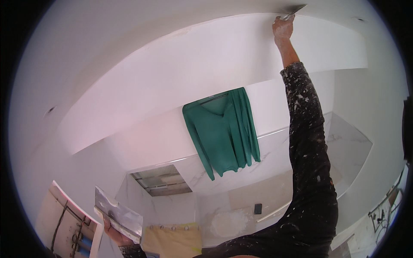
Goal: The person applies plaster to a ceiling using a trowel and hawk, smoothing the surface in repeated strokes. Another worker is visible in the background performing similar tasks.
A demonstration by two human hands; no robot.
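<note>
My right arm, in a dark paint-spattered sleeve, reaches up to the ceiling. At its end, my right hand (283,28) is closed around a putty knife (293,13), whose blade lies against or very near the ceiling by its edge with the white wall band. Low on the left, my left hand (114,231) grips a wide plastering spatula (121,211) by its long pale back edge. That spatula's broad grey metal blade is smeared with filler. The fingers of my left hand are partly hidden behind the tool.
A green long-sleeved top (221,131) hangs from the ledge ahead. Below it are marbled wall panels (275,148), a recessed opening (161,180), a small black object (257,209) and a yellowish cloth (172,241). Pipes (77,234) show at lower left.
</note>
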